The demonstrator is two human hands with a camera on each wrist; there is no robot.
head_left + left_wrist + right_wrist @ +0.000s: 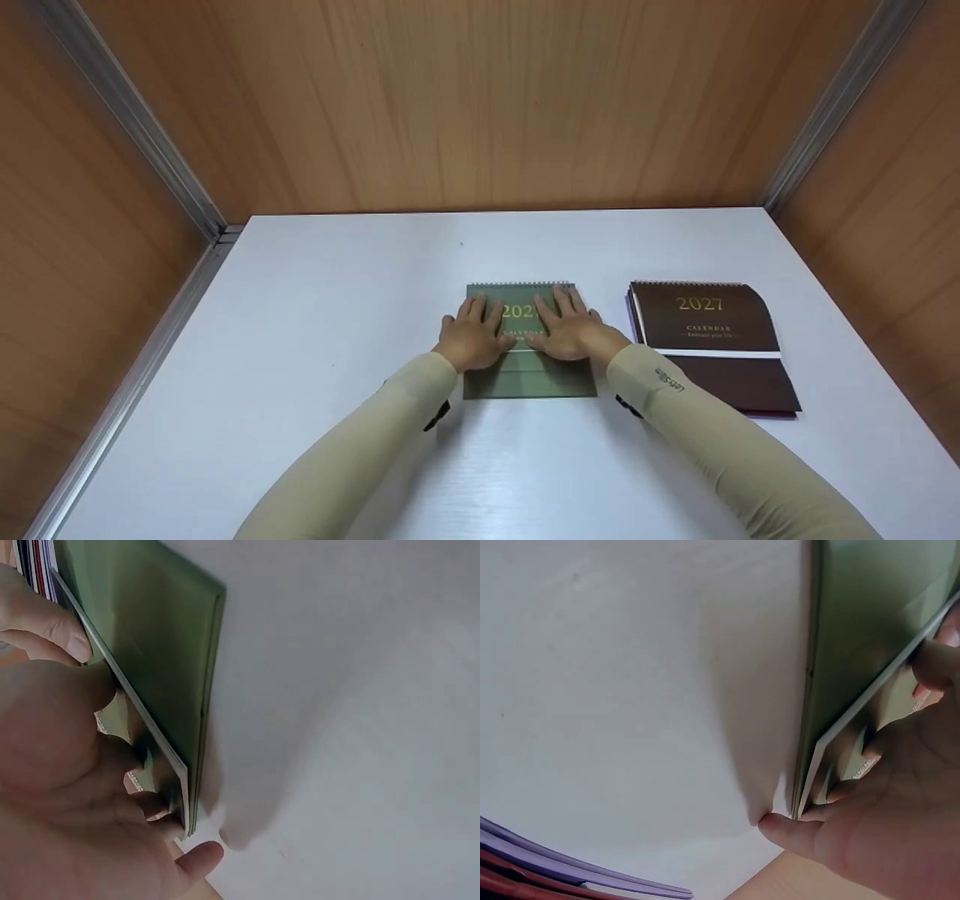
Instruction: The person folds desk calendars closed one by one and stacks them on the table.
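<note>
A green 2027 desk calendar (pixel 529 384) lies flat on the white table, its spiral binding along the far edge. My left hand (pixel 472 339) rests on the left half of its cover with fingers spread. On the right half my right hand (pixel 570 334) lies the same way, the two thumbs pointing toward each other. In the left wrist view the left hand (pixel 82 780) covers the upper page block, and the little finger hangs past the side edge. The right wrist view has the right hand (pixel 900 795) along the opposite edge, its little finger touching the table.
A brown 2027 calendar (pixel 705 319) lies to the right of the green one, its cover slightly bowed. The white table (pixel 337 315) is bounded by a wooden back panel (pixel 480 105) and wooden side panels, with metal posts (pixel 142 127) in the corners.
</note>
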